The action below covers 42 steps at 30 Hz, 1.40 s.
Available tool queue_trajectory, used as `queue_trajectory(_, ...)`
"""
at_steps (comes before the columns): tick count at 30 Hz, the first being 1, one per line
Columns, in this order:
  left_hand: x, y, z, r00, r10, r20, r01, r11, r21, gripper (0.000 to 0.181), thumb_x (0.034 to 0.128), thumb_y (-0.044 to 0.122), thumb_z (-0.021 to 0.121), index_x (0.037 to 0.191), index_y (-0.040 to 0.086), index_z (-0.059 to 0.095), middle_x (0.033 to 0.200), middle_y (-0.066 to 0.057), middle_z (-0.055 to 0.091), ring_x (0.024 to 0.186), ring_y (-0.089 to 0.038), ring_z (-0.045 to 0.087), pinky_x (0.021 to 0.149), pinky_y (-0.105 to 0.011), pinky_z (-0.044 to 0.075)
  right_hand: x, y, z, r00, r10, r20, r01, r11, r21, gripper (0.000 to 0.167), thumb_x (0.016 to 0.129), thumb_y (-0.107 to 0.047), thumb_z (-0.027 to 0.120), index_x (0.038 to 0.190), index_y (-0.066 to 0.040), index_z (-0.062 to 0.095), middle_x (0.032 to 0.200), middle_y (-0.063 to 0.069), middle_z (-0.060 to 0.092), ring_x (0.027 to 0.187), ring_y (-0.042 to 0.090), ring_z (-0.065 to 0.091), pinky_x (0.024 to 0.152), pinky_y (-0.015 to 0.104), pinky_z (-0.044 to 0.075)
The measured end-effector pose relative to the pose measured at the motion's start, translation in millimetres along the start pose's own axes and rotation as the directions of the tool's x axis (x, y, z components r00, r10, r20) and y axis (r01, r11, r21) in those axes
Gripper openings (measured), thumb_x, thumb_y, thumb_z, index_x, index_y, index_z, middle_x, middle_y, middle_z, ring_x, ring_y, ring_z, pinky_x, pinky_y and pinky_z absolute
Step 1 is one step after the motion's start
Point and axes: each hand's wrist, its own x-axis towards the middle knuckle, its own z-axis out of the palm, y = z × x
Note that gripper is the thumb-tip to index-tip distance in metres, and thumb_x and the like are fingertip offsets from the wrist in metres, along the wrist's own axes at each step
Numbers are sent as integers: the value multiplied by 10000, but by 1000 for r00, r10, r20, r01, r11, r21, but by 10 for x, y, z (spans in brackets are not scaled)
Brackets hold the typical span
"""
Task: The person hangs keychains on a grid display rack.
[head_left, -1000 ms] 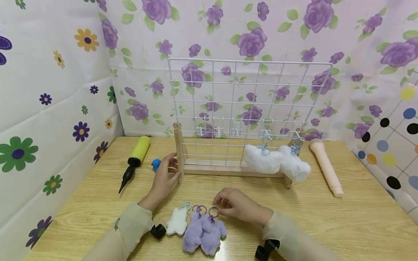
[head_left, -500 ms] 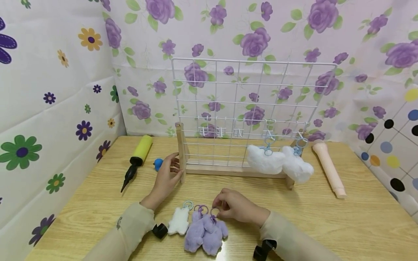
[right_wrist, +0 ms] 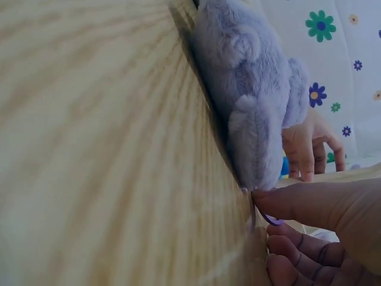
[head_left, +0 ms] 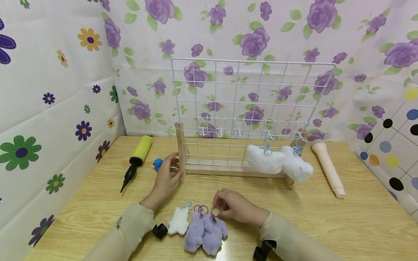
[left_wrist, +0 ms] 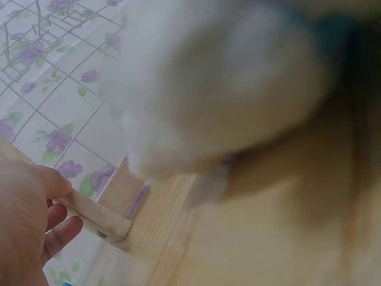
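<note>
My left hand (head_left: pixel 167 175) holds the left wooden post (head_left: pixel 181 156) of a white wire grid rack (head_left: pixel 238 82); in the left wrist view the thumb lies along the wood (left_wrist: pixel 98 214). Lower on the table, my right hand (head_left: pixel 238 206) pinches the purple ring (head_left: pixel 214 211) of a fluffy purple plush keychain (head_left: pixel 212 239). In the right wrist view this plush (right_wrist: pixel 250 89) lies flat, its ring between thumb and fingers. A second purple plush keychain (head_left: pixel 193 237) lies against it. Left of these is a white plush keychain (head_left: pixel 178 222) with a mint ring.
Two white cloud-like plush keychains (head_left: pixel 266 159) hang from hooks at the rack's right side. Several white hooks (head_left: pixel 220 132) carry nothing. A yellow-and-black hand pump (head_left: pixel 140 152) and a blue object (head_left: pixel 158 164) lie left; a pale pink tube (head_left: pixel 328 168) lies right.
The head view has shifted slightly. Both hands stay at the same places, the left on the post and the right at the purple ring.
</note>
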Motion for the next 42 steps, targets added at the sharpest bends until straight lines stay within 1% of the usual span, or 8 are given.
queue_trajectory(5, -4, -10, 6, 1000, -3, 4, 3, 1000, -3, 573, 858, -75, 646, 1376, -34, 404, 1128, -219, 559, 932, -302, 607, 762, -407, 578, -11, -2, 11, 1000, 18, -8, -17, 998, 61, 191, 826, -64, 737, 951, -113, 602, 827, -23, 594, 730, 23, 512, 652, 165, 475)
queue_trajectory(12, 0, -12, 6, 1000, -13, 8, 13, 1000, -4, 576, 861, -71, 645, 1381, -31, 403, 1130, -217, 561, 935, -303, 606, 766, -409, 577, -34, 27, 9, 1000, -11, -28, 15, 991, 132, 159, 857, -48, 698, 978, -95, 605, 820, -24, 614, 734, -3, 530, 654, 165, 496)
queue_trajectory(18, 9, -4, -3, 1000, -26, 6, 26, 1000, -11, 573, 865, -64, 643, 1384, -36, 399, 1134, -217, 556, 936, -303, 604, 773, -411, 577, -37, 29, -18, 999, -18, -30, 22, 985, 170, 146, 898, -34, 641, 1033, -77, 605, 842, 19, 660, 731, 4, 583, 655, 164, 514)
queue_trajectory(22, 6, -2, -4, 1000, -24, 7, 24, 1000, -11, 577, 866, -64, 642, 1386, -38, 394, 1136, -217, 554, 935, -299, 604, 771, -404, 579, -50, 24, -48, 999, -13, -33, 19, 985, 173, 138, 909, -47, 630, 1043, -74, 614, 846, 17, 662, 730, 5, 573, 656, 169, 516)
queue_trajectory(33, -2, 1, -6, 1000, -17, 12, 17, 1000, -9, 576, 872, -56, 639, 1390, -35, 388, 1141, -221, 552, 931, -302, 605, 766, -405, 582, -91, -42, -179, 996, -49, -77, 59, 990, 129, 123, 911, -54, 628, 1032, -65, 643, 848, 12, 678, 753, -6, 575, 677, 172, 528)
queue_trajectory(39, -7, -5, -5, 1000, -14, 16, 14, 1000, -4, 585, 871, -57, 640, 1395, -42, 380, 1142, -223, 551, 932, -300, 605, 769, -401, 581, -110, -84, -219, 994, -61, -90, 73, 988, 134, 108, 916, -67, 625, 1020, -75, 653, 849, 7, 679, 741, -10, 576, 665, 182, 539)
queue_trajectory(42, -10, -6, -4, 1000, -16, 19, 16, 1000, -2, 588, 871, -57, 641, 1396, -42, 378, 1142, -223, 551, 931, -301, 605, 768, -402, 581, -125, -116, -238, 994, -61, -89, 74, 986, 150, 101, 921, -66, 618, 1016, -67, 651, 850, 35, 680, 722, 8, 590, 651, 186, 545)
